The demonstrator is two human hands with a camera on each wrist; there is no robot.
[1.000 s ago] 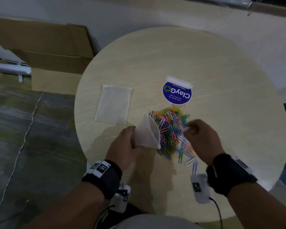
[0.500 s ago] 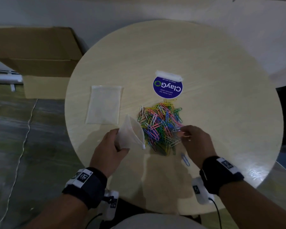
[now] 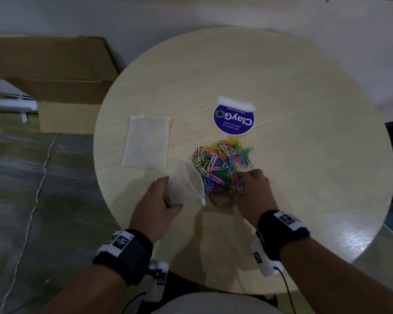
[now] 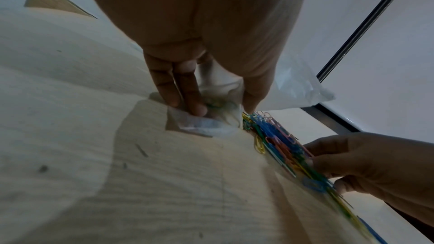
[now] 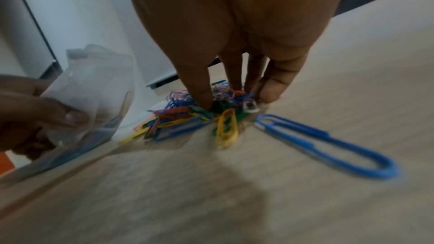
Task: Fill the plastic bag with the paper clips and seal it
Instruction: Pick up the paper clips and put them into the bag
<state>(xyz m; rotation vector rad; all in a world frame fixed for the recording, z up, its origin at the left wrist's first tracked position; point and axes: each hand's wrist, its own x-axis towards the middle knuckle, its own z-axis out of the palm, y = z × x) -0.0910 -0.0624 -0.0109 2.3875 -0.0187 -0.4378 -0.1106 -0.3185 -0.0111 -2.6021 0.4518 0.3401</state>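
A heap of coloured paper clips [image 3: 222, 164] [image 4: 277, 142] [image 5: 183, 118] lies mid-table. My left hand [image 3: 154, 200] [image 4: 187, 90] [image 5: 35, 110] grips a small clear plastic bag [image 3: 186, 186] [image 4: 293, 84] [image 5: 94, 88]. The bag is tilted, and its gaping mouth faces the heap's left edge. My right hand [image 3: 252, 186] [image 5: 225, 99] [image 4: 352, 160] is on the heap's near right side, with thumb and fingertips dug into the clips and pinching them. A loose blue clip [image 5: 324, 142] [image 3: 239, 189] lies flat on the table under that hand.
A second, flat plastic bag [image 3: 146, 142] lies to the left on the round wooden table [image 3: 304, 109]. A blue round sticker [image 3: 234, 120] sits just behind the heap. A cardboard box [image 3: 55, 73] stands on the floor at the left.
My right hand has come back onto the heap's near right side and closed its fingertips into the clips. The left hand and the bag stay at the heap's left edge.
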